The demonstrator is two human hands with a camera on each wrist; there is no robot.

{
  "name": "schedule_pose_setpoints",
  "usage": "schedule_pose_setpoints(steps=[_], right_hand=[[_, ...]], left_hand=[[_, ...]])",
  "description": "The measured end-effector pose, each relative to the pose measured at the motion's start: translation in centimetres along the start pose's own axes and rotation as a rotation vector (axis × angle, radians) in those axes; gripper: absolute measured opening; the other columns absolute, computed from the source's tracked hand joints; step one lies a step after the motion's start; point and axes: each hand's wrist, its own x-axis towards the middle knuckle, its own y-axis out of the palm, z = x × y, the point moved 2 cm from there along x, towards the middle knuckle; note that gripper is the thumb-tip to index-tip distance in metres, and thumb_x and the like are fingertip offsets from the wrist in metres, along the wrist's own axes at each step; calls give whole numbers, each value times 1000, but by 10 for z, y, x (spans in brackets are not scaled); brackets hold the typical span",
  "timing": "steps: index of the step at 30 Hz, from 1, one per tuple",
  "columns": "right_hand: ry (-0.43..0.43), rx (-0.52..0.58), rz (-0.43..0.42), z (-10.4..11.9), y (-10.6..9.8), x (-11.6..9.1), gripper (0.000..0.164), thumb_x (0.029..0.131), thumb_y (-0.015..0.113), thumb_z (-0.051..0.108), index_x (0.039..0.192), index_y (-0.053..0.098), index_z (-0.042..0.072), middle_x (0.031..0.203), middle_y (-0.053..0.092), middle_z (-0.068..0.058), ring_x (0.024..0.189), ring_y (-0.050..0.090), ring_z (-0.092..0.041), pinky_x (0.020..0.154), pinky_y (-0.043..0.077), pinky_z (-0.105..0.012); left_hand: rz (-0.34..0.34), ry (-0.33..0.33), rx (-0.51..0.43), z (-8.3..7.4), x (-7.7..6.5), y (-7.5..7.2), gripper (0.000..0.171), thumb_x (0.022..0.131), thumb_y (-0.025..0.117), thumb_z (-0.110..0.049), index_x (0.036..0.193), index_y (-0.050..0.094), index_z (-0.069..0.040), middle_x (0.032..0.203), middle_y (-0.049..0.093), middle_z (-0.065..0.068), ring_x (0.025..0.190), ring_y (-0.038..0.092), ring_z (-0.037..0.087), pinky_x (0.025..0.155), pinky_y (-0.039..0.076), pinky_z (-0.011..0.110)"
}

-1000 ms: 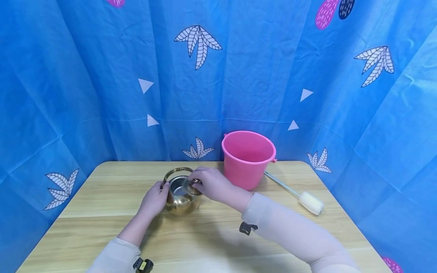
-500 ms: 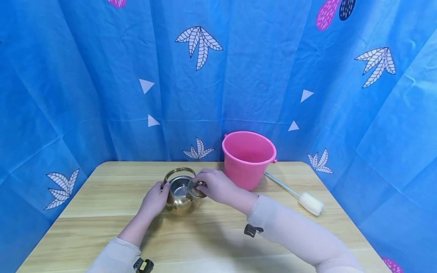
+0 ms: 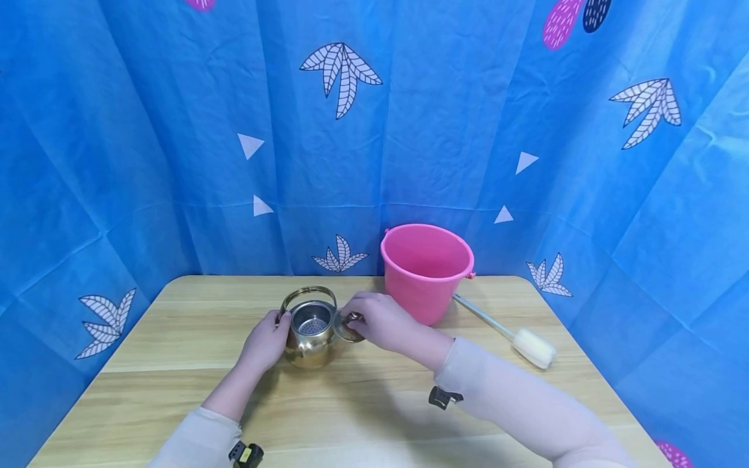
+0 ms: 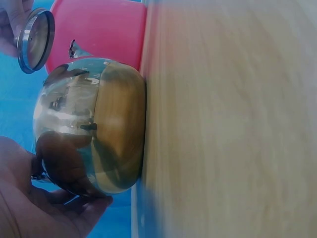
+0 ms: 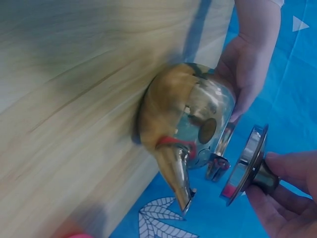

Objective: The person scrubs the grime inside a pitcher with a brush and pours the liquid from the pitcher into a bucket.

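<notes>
A shiny brass-coloured teapot (image 3: pixel 310 348) stands on the table with its mouth uncovered, and a perforated strainer (image 3: pixel 312 326) shows inside. My left hand (image 3: pixel 268 341) grips the pot's left side at the foot of its arched handle (image 3: pixel 307 290); in the left wrist view its fingers (image 4: pixel 94 210) curve against the body. By its knob my right hand (image 3: pixel 383 322) pinches the round lid (image 3: pixel 346 327), just right of the opening. The right wrist view has the lid tilted on edge, apart from the pot, and the spout (image 5: pixel 174 173) pointing away from the left hand.
Behind the right hand stands a pink bucket (image 3: pixel 418 296). A brush with a white sponge head (image 3: pixel 534 348) and pale handle (image 3: pixel 482 316) lies to its right. Blue patterned curtain (image 3: pixel 439 130) surrounds the wooden table (image 3: pixel 175 338) at the back and sides.
The lid in my right hand has moved to the right, from over the pot's rim to beside it, uncovering more of the strainer. My left hand and the teapot have stayed put.
</notes>
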Motion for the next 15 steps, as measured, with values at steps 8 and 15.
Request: schedule_pose_setpoints(steps=[8, 15], right_hand=[[-1, -2, 10, -4, 1, -6, 19, 89, 75, 7, 107, 76, 13, 100, 72, 4, 94, 65, -9, 80, 52, -18], [17, -3, 27, -8, 2, -12, 20, 88, 76, 5, 106, 77, 13, 101, 72, 4, 95, 65, -10, 82, 52, -19]], left_hand=[[5, -3, -2, 0, 0, -1, 59, 109, 29, -38, 144, 39, 9, 143, 47, 33, 132, 42, 53, 109, 33, 63], [1, -2, 3, 0, 0, -1, 58, 109, 29, -38, 142, 41, 9, 142, 48, 33, 131, 43, 53, 108, 33, 63]])
